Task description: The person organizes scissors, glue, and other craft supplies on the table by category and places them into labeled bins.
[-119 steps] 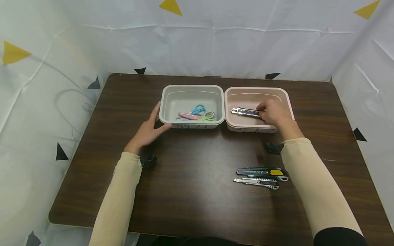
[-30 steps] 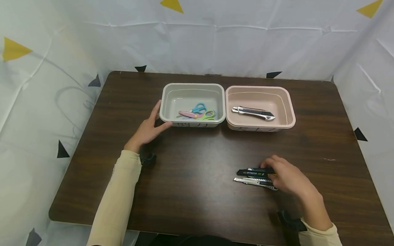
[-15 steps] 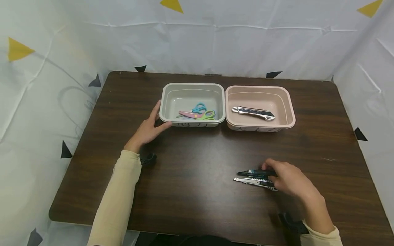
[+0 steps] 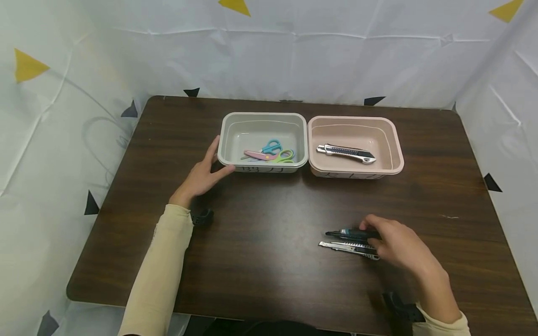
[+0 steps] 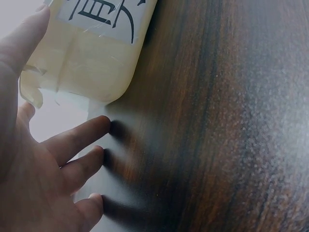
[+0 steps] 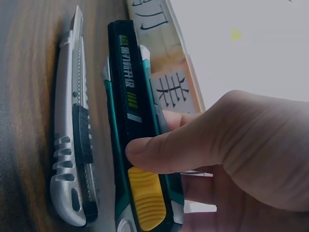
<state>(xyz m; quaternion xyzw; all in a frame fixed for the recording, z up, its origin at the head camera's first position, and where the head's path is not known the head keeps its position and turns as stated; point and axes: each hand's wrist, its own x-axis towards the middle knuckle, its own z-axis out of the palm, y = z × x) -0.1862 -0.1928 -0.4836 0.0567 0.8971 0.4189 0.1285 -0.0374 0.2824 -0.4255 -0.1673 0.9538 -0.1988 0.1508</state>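
My right hand (image 4: 403, 245) pinches a black and green utility knife (image 6: 126, 82) with a yellow slider, thumb on its upper face. Beside it on the table lies a silver utility knife (image 6: 72, 130), its blade tip showing. My left hand (image 4: 201, 177) rests with spread fingers at the left end of a pale grey bin (image 4: 229, 140), thumb by its front rim. That bin holds several scissors, among them a blue-handled pair (image 4: 272, 147) and a pink and green pair (image 4: 269, 156). The pink bin (image 4: 395, 149) to its right holds a silver and black utility knife (image 4: 346, 153).
Both bins stand side by side toward the back of the dark wooden table (image 4: 252, 242). Labels with black writing are on their front walls. White sheeting (image 4: 294, 65) hangs behind and beside the table, with yellow and black triangles on it.
Four seconds ago my right hand held the silver and black knife inside the pink bin. It let go, came to the front right and now grips the black and green knife, which has tilted.
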